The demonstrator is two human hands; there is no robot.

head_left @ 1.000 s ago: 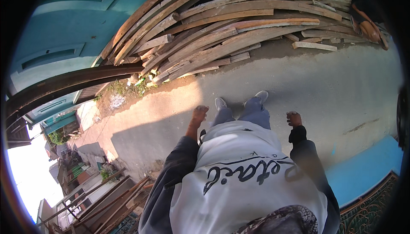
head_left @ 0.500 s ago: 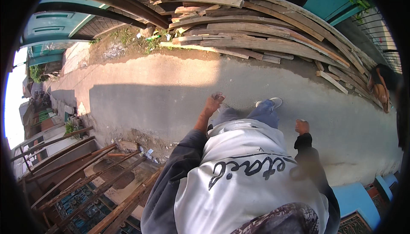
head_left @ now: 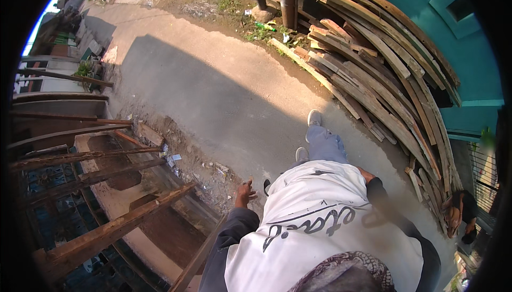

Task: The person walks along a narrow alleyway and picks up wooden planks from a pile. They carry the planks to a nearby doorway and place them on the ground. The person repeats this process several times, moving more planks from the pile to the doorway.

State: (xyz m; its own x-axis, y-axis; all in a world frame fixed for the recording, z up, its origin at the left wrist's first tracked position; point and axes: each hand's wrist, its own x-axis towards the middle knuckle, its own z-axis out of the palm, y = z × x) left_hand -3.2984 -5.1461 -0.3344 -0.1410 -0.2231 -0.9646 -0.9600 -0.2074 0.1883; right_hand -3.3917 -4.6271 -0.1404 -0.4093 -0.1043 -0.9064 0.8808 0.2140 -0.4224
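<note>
My left hand hangs beside my left hip above the road's edge, its fingers loosely apart and nothing visible in it. On the other side, my right hand rests close against my right hip. Its fingers are partly hidden by the white shirt, so whether it is closed cannot be made out. Neither hand touches any of the timber. To the right of my legs lies a big stack of long wooden planks. My shoes are on the grey paved road, one ahead of the other.
Wooden beams jut out at the lower left, near a strip of rubble and litter. A post rises by the far end of the stack. Another person is beside the planks at right, before a teal wall.
My view has turned leftward along the road, and the plank stack now lies to my right. My left hand has dropped back to my side, and my right hand has drawn in to my hip.
</note>
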